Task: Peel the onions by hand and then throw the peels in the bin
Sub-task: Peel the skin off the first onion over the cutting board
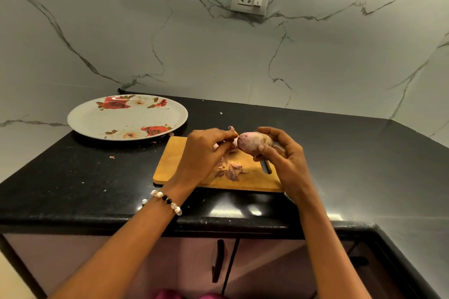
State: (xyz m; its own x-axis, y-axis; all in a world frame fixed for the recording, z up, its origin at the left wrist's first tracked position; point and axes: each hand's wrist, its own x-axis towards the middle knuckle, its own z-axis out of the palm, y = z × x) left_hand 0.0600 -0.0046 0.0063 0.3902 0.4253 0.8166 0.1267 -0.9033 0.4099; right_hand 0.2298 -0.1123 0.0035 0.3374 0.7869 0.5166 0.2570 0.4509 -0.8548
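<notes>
Right hand (279,160) grips onion (252,144) above wooden cutting board (175,165); left hand (206,150) pinches a strip of skin at the onion's left end. Loose peels (232,170) lie on board, floral plate (126,116) sits back-left on black counter (73,177)

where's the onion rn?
Head view, centre: the onion is held in the right hand above the wooden cutting board, while the left hand pinches peel at its left end.
</notes>
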